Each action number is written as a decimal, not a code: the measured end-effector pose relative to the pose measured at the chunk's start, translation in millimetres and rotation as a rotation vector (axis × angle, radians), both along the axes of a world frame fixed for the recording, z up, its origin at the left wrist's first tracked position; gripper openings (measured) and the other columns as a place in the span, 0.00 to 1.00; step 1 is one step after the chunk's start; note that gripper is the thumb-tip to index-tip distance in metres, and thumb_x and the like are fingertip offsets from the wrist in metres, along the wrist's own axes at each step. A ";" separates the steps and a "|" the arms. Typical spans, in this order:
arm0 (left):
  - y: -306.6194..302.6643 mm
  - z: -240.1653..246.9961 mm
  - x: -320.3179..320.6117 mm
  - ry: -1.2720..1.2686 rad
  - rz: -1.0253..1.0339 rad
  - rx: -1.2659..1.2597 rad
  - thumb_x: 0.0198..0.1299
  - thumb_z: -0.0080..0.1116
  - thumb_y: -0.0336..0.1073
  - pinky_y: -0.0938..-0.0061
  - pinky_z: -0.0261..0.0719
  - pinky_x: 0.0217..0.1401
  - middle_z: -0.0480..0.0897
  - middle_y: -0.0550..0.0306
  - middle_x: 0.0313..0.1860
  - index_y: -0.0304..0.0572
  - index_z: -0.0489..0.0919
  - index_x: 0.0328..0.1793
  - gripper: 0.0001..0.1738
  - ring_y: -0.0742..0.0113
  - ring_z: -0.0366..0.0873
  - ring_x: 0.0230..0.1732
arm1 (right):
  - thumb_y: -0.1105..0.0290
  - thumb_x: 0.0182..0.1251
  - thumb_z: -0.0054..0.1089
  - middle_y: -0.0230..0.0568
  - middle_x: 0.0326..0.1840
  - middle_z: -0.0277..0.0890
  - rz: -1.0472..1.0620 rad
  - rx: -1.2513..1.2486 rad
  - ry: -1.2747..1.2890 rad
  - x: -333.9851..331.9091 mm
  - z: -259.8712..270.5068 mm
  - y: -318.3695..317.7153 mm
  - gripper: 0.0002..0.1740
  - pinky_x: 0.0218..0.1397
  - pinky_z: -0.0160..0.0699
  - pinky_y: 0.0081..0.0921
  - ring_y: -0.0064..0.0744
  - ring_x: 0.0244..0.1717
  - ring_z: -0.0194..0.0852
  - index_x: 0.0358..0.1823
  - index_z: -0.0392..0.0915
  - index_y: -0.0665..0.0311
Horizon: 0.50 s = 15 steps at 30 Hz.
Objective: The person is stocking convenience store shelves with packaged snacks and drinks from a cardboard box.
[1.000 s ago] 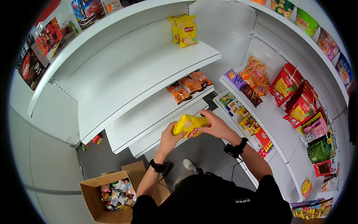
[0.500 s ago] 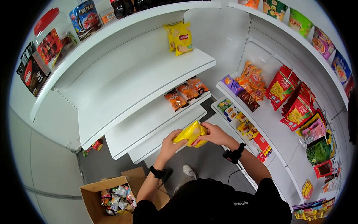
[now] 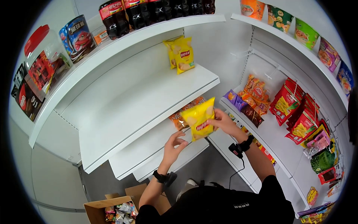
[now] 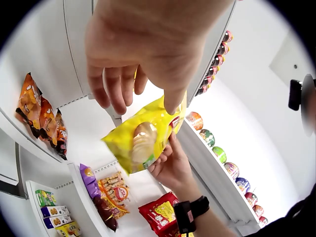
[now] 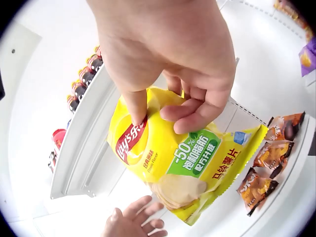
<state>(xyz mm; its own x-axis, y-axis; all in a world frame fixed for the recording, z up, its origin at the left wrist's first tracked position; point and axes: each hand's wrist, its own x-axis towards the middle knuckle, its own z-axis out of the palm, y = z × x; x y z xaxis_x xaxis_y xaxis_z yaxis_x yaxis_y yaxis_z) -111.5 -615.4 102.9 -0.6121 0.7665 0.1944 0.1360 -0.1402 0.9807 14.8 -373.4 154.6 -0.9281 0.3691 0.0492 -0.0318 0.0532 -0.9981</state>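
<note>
My right hand (image 3: 223, 124) grips a yellow bag of potato chips (image 3: 201, 118) by its side, thumb over the front. The bag is tilted and overlaps the shelf front in the head view. In the right wrist view the thumb presses beside the red logo of the chip bag (image 5: 163, 182). Just left of the bag is my left hand (image 3: 172, 150), its fingers loosely bent and holding nothing. Two similar yellow chip bags (image 3: 184, 58) stand upright at the back right of the upper shelf (image 3: 141, 100).
Orange snack bags (image 3: 178, 121) lie on the shelf below, partly hidden. Dark soda bottles (image 3: 113, 20) line the top shelf. To the right, red snack bags (image 3: 285, 99) hang over a side shelf (image 3: 278, 140). A cardboard box (image 3: 95, 212) with packaged snacks stands on the floor.
The chip bag has risen toward the upper shelf and turned more upright. My left hand has let go of it; the right hand keeps hold. The head view has shifted upward.
</note>
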 end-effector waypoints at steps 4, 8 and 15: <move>17.6 6.8 -7.8 -0.002 0.013 0.010 0.55 0.62 0.28 0.77 0.76 0.48 0.78 0.53 0.52 0.36 0.69 0.61 0.27 0.72 0.78 0.42 | 0.63 0.64 0.60 0.31 0.35 0.73 -0.067 -0.025 0.050 -25.6 36.0 38.8 0.18 0.24 0.68 0.12 0.13 0.26 0.68 0.49 0.69 0.65; 30.8 13.2 -20.0 0.050 0.046 0.027 0.55 0.62 0.28 0.77 0.77 0.47 0.78 0.54 0.51 0.36 0.70 0.61 0.26 0.73 0.78 0.40 | 0.61 0.66 0.57 0.30 0.33 0.72 -0.017 -0.122 0.095 -67.4 67.0 90.5 0.19 0.31 0.71 0.13 0.13 0.27 0.66 0.52 0.67 0.64; 52.9 34.2 -30.4 0.075 0.215 0.015 0.56 0.61 0.29 0.76 0.77 0.46 0.78 0.54 0.50 0.35 0.70 0.60 0.24 0.71 0.79 0.40 | 0.59 0.65 0.59 0.27 0.29 0.68 0.035 -0.133 0.095 -144.7 93.3 161.5 0.19 0.31 0.69 0.15 0.14 0.24 0.63 0.49 0.67 0.63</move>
